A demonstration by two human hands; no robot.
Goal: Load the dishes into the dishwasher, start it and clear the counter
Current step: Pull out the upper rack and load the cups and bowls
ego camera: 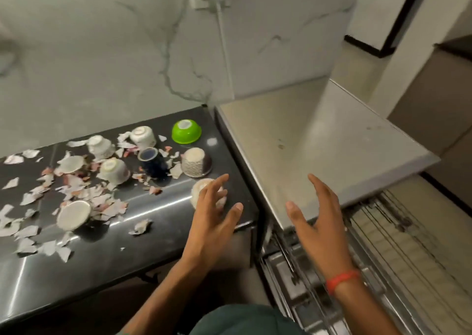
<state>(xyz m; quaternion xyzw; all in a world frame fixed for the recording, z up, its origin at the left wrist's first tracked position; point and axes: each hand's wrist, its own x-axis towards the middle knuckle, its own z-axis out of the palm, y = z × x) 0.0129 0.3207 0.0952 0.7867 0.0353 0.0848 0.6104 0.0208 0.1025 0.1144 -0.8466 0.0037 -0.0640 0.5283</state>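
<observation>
My dishwasher (319,155) stands at the right end of the black worktop (127,247), door down, its wire rack (398,237) pulled out below my right hand. The worktop carries upturned cups and bowls among torn paper scraps (102,201). The green bowl (186,131) sits farthest back, a dark blue cup (152,162) is near the middle, and a patterned cup (196,165) stands beside it. The nearest white cup (204,189) lies at the worktop's right edge, under my left hand (214,214). That hand is spread and released, fingers over the cup, not yet closed. My right hand (316,217) is also released, grasping nothing, over the dishwasher's front edge. Recommended procedure: wrap the fingers around the cup wall, lift straight up clear of its neighbours, then set it mouth-down in the rack.
</observation>
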